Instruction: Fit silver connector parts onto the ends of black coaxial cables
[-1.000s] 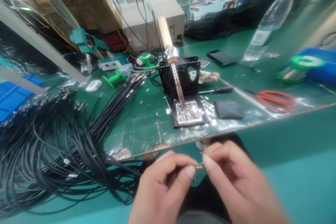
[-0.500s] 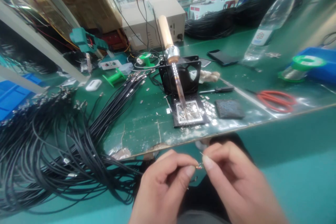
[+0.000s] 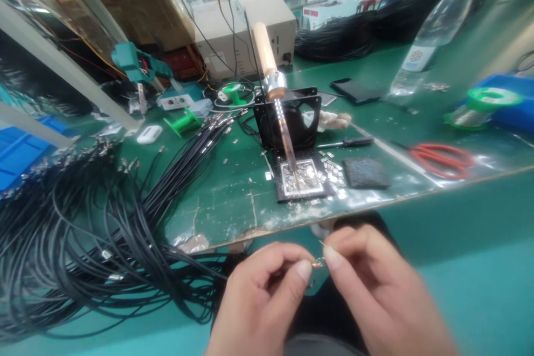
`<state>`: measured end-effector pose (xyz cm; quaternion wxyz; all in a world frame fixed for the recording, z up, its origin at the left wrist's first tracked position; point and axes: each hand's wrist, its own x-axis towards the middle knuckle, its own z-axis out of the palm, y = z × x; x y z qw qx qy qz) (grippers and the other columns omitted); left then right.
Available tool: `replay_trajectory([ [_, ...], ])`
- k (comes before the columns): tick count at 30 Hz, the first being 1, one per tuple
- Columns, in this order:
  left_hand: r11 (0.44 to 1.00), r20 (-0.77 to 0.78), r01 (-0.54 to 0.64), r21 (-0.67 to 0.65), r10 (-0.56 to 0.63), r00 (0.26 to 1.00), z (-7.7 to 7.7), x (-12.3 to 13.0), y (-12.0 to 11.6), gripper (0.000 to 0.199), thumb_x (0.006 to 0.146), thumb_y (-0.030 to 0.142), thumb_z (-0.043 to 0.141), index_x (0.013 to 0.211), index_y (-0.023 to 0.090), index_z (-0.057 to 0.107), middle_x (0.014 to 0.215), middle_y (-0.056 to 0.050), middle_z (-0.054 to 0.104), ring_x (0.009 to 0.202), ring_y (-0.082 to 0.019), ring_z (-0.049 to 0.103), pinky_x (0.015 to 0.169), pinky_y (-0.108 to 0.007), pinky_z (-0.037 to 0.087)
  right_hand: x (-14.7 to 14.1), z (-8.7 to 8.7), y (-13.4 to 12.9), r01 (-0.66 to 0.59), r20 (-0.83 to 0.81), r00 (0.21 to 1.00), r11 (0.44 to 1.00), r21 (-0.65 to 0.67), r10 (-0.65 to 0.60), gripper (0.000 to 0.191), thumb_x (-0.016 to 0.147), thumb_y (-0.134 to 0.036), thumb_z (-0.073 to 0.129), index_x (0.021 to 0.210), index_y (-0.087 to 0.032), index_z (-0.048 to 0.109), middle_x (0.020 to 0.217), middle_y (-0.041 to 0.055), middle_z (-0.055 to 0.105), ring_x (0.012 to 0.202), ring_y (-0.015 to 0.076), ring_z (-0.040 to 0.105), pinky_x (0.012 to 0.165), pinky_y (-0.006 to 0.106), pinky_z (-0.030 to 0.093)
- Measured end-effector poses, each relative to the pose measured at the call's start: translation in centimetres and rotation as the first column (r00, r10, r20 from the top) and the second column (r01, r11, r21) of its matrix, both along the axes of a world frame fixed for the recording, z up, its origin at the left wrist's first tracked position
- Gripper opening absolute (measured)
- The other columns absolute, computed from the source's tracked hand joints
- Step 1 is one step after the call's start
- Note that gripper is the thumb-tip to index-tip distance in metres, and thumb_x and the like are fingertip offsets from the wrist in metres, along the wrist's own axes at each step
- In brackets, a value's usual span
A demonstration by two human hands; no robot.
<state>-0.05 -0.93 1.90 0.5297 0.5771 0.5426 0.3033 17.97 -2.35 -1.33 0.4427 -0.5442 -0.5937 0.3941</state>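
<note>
Below the bench edge my left hand (image 3: 267, 292) is closed in a pinch on a small wire end (image 3: 317, 263), orange and shiny metal at its tip. Facing it, my right hand (image 3: 373, 283) pinches with thumb and forefinger beside that tip. A thin pale strand pokes up above the right fingertips; what else those fingers hold is too small to name. In front of both hands, on the bench, a wooden-handled soldering iron (image 3: 272, 75) leans with its tip down over a small framed plate (image 3: 302, 178) of metal bits.
Black cables (image 3: 137, 256) with metal ends spill over the bench's left side. A black fan (image 3: 287, 122), screwdriver (image 3: 356, 142), dark sponge-like block (image 3: 366, 173), red-handled scissors (image 3: 444, 160), solder spool (image 3: 479, 105), phone (image 3: 354, 90) and plastic bottle (image 3: 438, 28) occupy the green bench.
Almost nothing differs. Both hands keep their pinch, with the fingertips shifted very slightly, and the whole view has moved a few pixels.
</note>
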Motion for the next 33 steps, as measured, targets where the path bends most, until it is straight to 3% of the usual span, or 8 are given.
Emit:
replay_trajectory([
  [9,0.997,-0.012,-0.017,-0.081,0.016,1.0,-0.1,-0.2,-0.2,0.029,0.1,0.044,0.062,0.1,0.02,0.078,0.092,-0.001,0.076,0.084,-0.016,0.064,0.078,-0.024,0.05,-0.2,0.2,0.4,-0.017,-0.056,0.998,0.998,-0.068,0.013,0.028,0.105,-0.043,0.056,0.092,-0.019,0.064,0.088,-0.0001,0.068,0.076,0.0025,0.068,0.071,0.004,0.056],
  [15,0.996,-0.006,-0.016,-0.084,0.016,1.0,-0.1,-0.1,-0.2,0.03,0.1,0.045,0.062,0.099,0.02,0.077,0.091,-0.002,0.076,0.085,-0.017,0.065,0.079,-0.025,0.05,-0.2,0.3,0.2,-0.021,-0.088,0.996,0.996,-0.092,0.012,0.033,0.103,-0.047,0.058,0.089,-0.018,0.063,0.078,-0.0009,0.064,0.065,0.002,0.061,0.061,0.005,0.052],
  [21,0.998,-0.029,-0.011,-0.067,0.009,1.0,0.2,0.0,-0.5,0.029,0.101,0.045,0.061,0.1,0.021,0.077,0.093,-0.002,0.077,0.085,-0.016,0.066,0.08,-0.024,0.051,0.1,0.4,0.3,-0.004,-0.078,0.997,0.997,-0.079,-0.002,0.031,0.103,-0.045,0.059,0.089,-0.018,0.064,0.076,-0.0016,0.062,0.065,0.0017,0.061,0.062,0.004,0.052],
  [25,0.994,-0.052,0.024,-0.109,-0.03,0.998,-0.1,-0.3,-0.8,0.029,0.1,0.046,0.061,0.102,0.021,0.076,0.084,-0.002,0.076,0.074,-0.015,0.064,0.07,-0.023,0.049,0.1,0.4,0.8,-0.002,-0.06,0.998,0.998,-0.067,-0.002,0.031,0.102,-0.047,0.061,0.091,-0.019,0.065,0.082,-0.0016,0.066,0.067,0.001,0.063,0.064,0.003,0.052],
  [29,0.991,-0.073,0.047,-0.124,-0.056,0.996,-0.6,-0.6,-1.0,0.035,0.098,0.048,0.06,0.103,0.018,0.075,0.076,-0.005,0.074,0.057,-0.013,0.053,0.054,-0.022,0.042,0.1,0.1,0.8,-0.012,-0.066,0.998,0.996,-0.092,0.006,0.034,0.102,-0.05,0.06,0.09,-0.019,0.065,0.086,-0.001,0.069,0.074,0.0021,0.066,0.068,0.004,0.053],
  [33,0.983,-0.047,0.04,-0.181,-0.05,0.998,-0.8,-0.9,-1.0,0.033,0.1,0.047,0.061,0.105,0.018,0.075,0.08,-0.006,0.076,0.055,-0.011,0.054,0.054,-0.02,0.043,-0.2,0.1,0.7,-0.044,-0.08,0.996,0.987,-0.152,0.033,0.036,0.102,-0.053,0.058,0.091,-0.019,0.065,0.084,-0.001,0.068,0.072,0.0028,0.065,0.067,0.006,0.053],
])
